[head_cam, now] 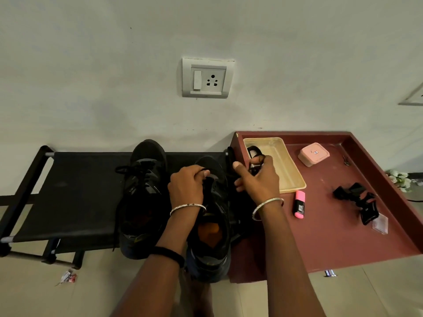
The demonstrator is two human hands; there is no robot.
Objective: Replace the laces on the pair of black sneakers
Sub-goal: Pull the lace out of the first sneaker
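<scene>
Beige tray (287, 162) holding black lace (253, 149), pink lidded box (313, 154) beside

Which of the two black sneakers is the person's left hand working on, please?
The right sneaker, beside the maroon table: the left hand pinches its lace. The left sneaker stands untouched, bow tied.

A wall socket (207, 77) sits at twelve o'clock. On the maroon counter (332, 236), a pink box (313, 154) at three, a pink highlighter (299, 204) and black straps (357, 202) toward four.

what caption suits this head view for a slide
Left hand holds one black sneaker while right hand grips a black lace; the laced sneaker sits alongside.
</scene>
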